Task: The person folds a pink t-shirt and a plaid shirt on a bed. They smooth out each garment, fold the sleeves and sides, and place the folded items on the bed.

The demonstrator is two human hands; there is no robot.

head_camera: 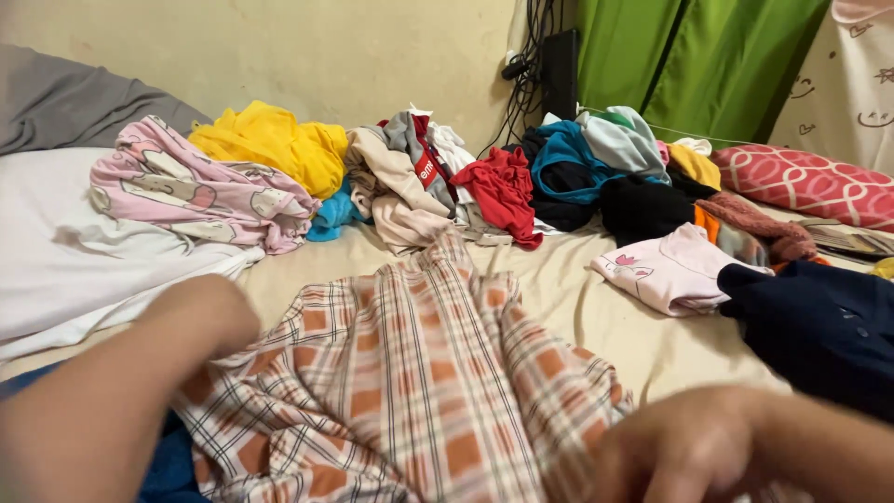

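Right hand (694, 452), lower right, blurred, fingers curled on the plaid shirt (419, 391); left hand's (200, 312) grip cannot be told. Uneven pulling could bunch the cloth, spoiling flatness.

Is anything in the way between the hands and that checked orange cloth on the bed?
Nothing visible is. The right hand lies blurred at the edge of the checked orange cloth, seemingly touching it. The left hand rests at its other side. The clothes pile sits farther back, apart from both.
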